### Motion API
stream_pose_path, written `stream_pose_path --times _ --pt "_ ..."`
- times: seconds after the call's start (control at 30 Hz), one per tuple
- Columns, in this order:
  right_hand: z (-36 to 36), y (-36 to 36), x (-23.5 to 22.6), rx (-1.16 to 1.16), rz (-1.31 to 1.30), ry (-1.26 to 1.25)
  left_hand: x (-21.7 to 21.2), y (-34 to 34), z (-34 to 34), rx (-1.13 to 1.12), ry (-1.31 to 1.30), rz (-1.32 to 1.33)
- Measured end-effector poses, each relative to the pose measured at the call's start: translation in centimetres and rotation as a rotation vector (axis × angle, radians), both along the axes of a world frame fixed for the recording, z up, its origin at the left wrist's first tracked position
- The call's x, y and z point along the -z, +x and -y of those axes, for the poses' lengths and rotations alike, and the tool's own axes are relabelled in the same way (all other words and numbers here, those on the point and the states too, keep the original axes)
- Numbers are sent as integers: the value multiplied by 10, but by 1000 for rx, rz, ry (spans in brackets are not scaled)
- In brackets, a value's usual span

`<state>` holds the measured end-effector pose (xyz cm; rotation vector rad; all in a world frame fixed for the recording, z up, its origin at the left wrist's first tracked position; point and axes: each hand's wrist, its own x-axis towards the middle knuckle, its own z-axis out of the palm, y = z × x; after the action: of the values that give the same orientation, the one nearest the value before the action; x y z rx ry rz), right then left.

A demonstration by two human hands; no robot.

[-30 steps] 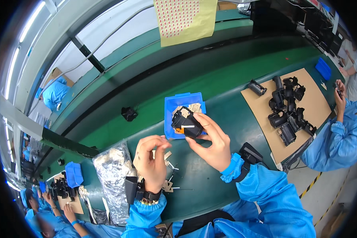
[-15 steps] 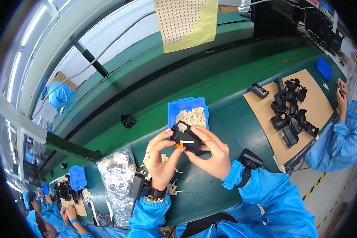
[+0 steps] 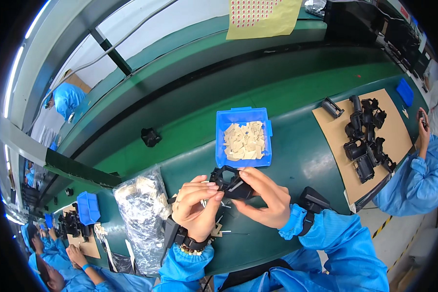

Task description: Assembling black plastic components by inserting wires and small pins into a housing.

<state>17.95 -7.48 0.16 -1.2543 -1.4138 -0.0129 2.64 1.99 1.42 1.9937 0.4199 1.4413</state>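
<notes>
A black plastic housing (image 3: pixel 242 189) with a ring-like opening is held up over the green table. My right hand (image 3: pixel 267 198) grips its right end between thumb and fingers. On the left side, my left hand (image 3: pixel 195 204) has its thumb and fingers pinched at the housing's edge; whether a small piece is also between them is hidden. Just beyond my hands stands a blue bin (image 3: pixel 220 141) filled with beige paper-like pieces (image 3: pixel 244 141). Partly behind my left hand, a few loose beige pieces (image 3: pixel 216 229) with thin white sticks lie on the tabletop.
A clear plastic bag (image 3: pixel 140 214) of beige pieces lies left of my left hand. To the right, a cardboard sheet (image 3: pixel 340 143) carries several black housings (image 3: pixel 359 151). A co-worker's blue sleeve (image 3: pixel 409 182) is at the far right; others sit at the left. A green-black post (image 3: pixel 80 170) crosses at left.
The housing has been turned and sits slightly lower, with its opening facing up more. The orange piece and white stick seen on it before no longer show. The view has shifted a little.
</notes>
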Motion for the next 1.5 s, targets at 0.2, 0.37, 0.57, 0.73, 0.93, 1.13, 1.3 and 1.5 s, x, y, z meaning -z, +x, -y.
stream_pose_path --times 0.2,0.37,0.57,0.73,0.93,1.13,1.3,1.5 --pt "0 -5 3 -11 -22 6 8 1 1 8 -59 71" --pt "0 -6 -5 -56 -94 -85 11 -6 -7 225 -423 200" --pt "1 -9 -4 -142 -266 -130 10 0 -14 296 -461 -59" --pt "1 -10 -3 -140 -242 -123 22 6 -7 131 -308 -40" --pt "1 -9 -1 -237 -518 -244 20 6 -14 146 -360 -75" --pt "-1 -6 3 -273 -582 -296 15 6 -12 137 -225 -283" --pt "-1 -7 2 -237 -503 -257 18 5 -14 116 -231 -234" --pt "-3 -6 6 -177 -391 -234 10 6 -9 150 -225 -263"
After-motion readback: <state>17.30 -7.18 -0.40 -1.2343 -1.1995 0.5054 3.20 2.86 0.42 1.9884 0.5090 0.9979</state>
